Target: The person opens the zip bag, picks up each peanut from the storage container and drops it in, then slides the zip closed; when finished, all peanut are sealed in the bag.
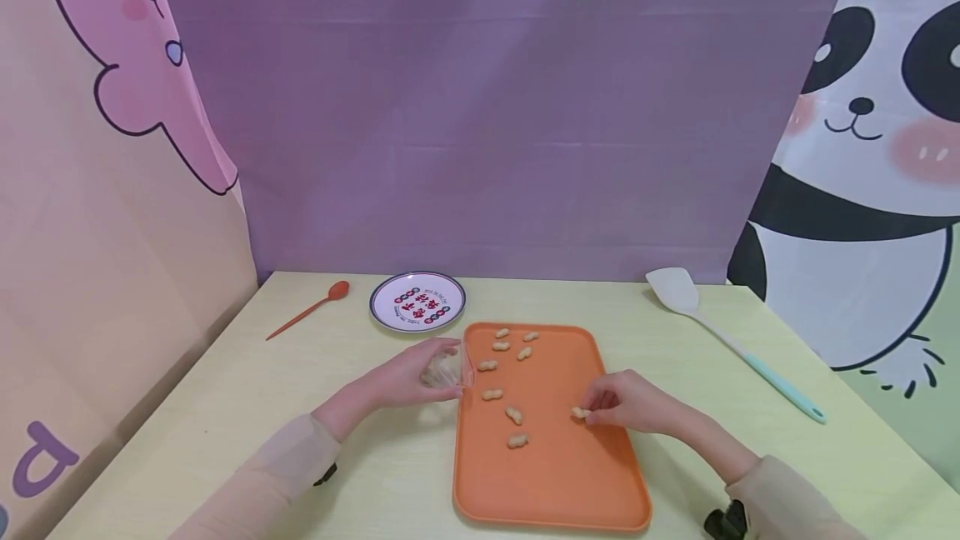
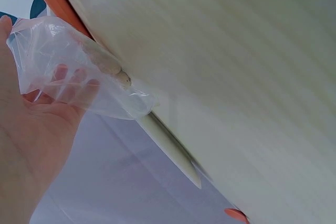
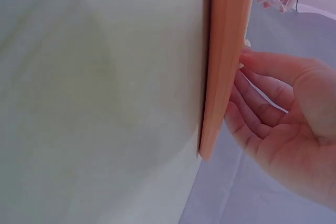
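My left hand point(image 1: 416, 373) holds a clear plastic bag point(image 2: 58, 51) at the tray's left edge, thumb on one side and fingers on the other. Through the film, peanuts point(image 2: 123, 78) show in the lower part of the bag. The bag's mouth faces the orange tray point(image 1: 555, 482). Over the tray's right half, my right hand point(image 1: 630, 401) pinches an unshelled peanut point(image 1: 579, 412) between thumb and fingertips, close to the surface. Several more peanuts point(image 1: 492, 394) lie scattered down the tray's left half, apart from both hands.
Behind the left hand is a white plate point(image 1: 380, 312) with a dark rim and red print. An orange-red spoon point(image 1: 306, 312) lies at the back left. On the right, a spatula point(image 1: 720, 332) with a white head and pale blue handle end lies diagonally across the table point(image 1: 397, 473).
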A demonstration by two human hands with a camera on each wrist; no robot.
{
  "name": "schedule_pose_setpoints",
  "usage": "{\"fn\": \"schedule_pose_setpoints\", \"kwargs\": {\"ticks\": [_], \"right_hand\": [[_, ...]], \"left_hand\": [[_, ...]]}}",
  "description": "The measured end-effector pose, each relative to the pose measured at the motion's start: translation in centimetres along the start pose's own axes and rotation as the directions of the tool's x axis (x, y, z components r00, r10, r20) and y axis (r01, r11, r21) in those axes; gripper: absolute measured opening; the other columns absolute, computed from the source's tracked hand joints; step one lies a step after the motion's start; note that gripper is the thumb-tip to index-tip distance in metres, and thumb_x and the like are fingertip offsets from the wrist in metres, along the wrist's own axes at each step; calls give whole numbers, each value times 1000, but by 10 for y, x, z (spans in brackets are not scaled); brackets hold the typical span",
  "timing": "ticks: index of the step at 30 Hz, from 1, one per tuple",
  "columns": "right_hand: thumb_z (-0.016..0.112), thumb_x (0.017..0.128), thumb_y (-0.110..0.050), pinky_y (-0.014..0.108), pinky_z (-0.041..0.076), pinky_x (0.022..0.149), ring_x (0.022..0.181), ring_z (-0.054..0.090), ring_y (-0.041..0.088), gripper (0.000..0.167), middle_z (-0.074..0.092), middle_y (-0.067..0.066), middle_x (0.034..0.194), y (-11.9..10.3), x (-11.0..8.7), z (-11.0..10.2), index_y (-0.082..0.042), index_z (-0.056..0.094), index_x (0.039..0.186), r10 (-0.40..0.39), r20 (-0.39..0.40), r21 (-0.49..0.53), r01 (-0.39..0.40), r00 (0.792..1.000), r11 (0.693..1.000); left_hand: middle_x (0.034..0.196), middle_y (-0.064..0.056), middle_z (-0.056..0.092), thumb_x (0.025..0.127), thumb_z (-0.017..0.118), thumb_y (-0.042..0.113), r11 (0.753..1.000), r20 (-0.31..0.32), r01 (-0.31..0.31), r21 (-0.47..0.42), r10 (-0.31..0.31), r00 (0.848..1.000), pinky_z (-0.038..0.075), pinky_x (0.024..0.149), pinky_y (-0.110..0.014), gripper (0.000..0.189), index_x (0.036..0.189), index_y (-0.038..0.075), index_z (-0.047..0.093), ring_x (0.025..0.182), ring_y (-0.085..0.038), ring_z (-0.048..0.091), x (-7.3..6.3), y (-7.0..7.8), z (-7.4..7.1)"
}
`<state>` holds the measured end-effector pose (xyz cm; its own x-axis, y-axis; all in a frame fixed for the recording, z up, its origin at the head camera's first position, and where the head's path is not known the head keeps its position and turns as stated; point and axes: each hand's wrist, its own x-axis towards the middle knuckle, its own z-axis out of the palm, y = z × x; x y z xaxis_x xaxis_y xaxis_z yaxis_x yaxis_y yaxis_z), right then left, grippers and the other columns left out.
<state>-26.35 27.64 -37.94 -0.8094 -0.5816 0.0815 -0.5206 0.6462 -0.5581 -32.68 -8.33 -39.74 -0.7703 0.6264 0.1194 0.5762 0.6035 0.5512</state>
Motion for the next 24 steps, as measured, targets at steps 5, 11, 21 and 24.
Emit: {"fn": "schedule_pose_setpoints", "kwargs": {"ticks": [5,11,21,24], "right_hand": [[72,82,-17,20,49,61,69,56,2,10,66,-4,77,0,4,-2,-10,67,85,-8,-10,-8,8,1000,1000],[71,82,-16,20,49,60,66,55,1,6,66,-6,75,-5,13,-4,-12,68,85,-12,-51,-53,9,999,999],[69,85,-18,20,49,62,67,57,1,6,67,-8,77,-22,37,0,-13,69,88,-62,-84,-121,51,995,991],[69,85,-18,20,50,63,68,57,1,8,67,-8,79,-28,44,2,-12,70,90,-72,-75,-112,63,995,992]], "left_hand": [[138,-2,50,80,69,50,1000,0,1,5,-1,1000,35,109,-40,79,143,17,35,131,-20,42,0,0,0],[138,-2,50,80,69,50,1000,3,2,8,-2,1000,35,109,-41,79,143,18,35,131,-20,42,0,0,1],[139,-1,49,80,68,51,1000,5,1,11,-1,1000,35,109,-41,79,144,19,34,131,-19,42,0,0,1],[139,-1,49,80,68,51,1000,2,-2,7,2,1000,34,110,-41,79,144,19,34,131,-19,42,0,0,1]]}}
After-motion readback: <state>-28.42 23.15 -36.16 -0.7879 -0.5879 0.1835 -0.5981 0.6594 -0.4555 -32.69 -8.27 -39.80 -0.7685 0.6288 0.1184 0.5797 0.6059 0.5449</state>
